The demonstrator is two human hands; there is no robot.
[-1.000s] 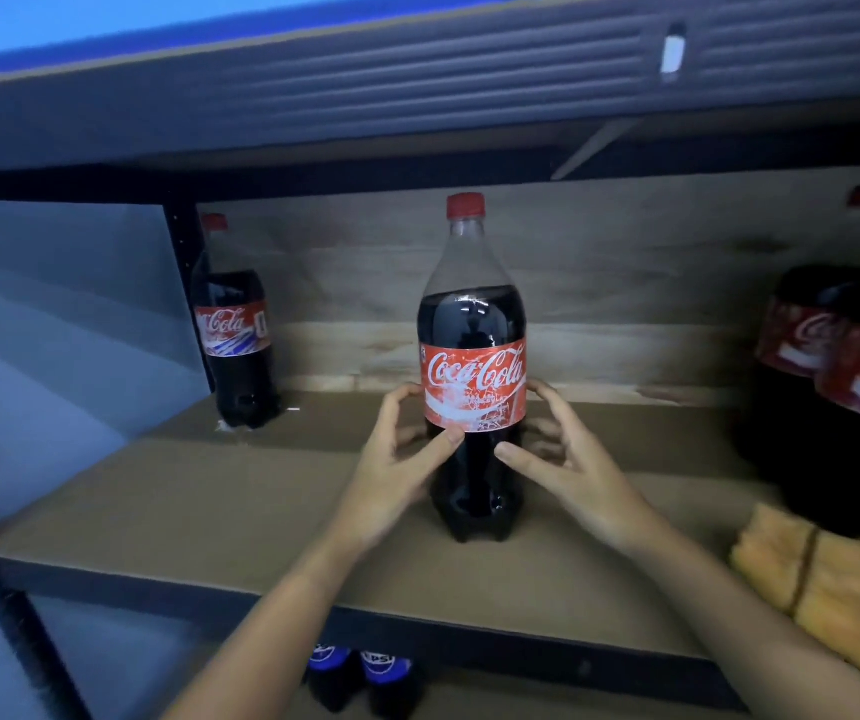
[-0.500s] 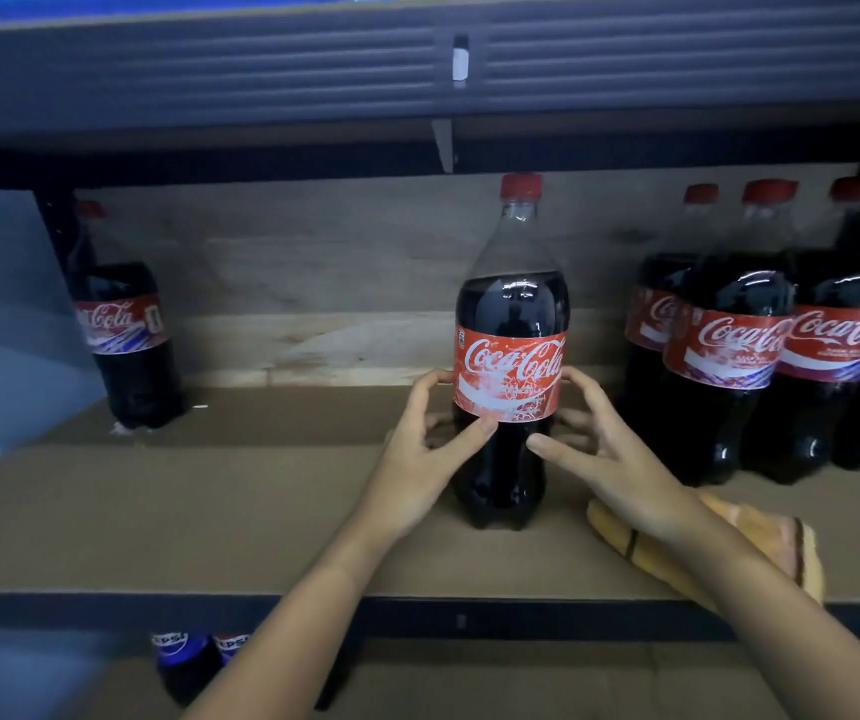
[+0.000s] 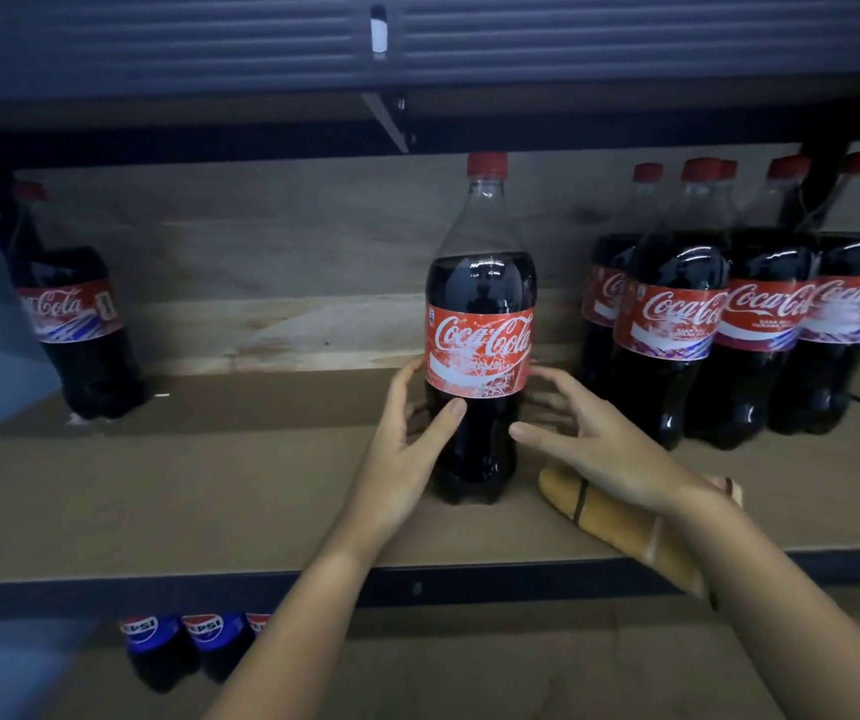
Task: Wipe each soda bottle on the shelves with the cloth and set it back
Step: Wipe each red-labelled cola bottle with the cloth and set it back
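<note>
A Coca-Cola bottle (image 3: 479, 356) with a red cap and red label stands upright in the middle of the brown shelf (image 3: 209, 501). My left hand (image 3: 407, 449) holds its lower left side, thumb on the front and fingers round the back. At the bottle's lower right is my right hand (image 3: 604, 449). Its fingers are spread and its thumb tip is at the bottle's edge. A folded yellow cloth (image 3: 604, 517) with a dark stripe lies on the shelf under my right wrist.
Several more Coca-Cola bottles (image 3: 677, 330) stand packed at the right of the shelf, and one Coca-Cola bottle (image 3: 74, 324) stands alone at the far left. Pepsi bottles (image 3: 199, 636) show on the shelf below. The upper shelf's dark beam (image 3: 417, 70) hangs close above the caps.
The view has swung right, bringing the right-hand group of bottles and the cloth into sight. Both hands stay at the standing bottle; my right hand's fingers have spread away from it.
</note>
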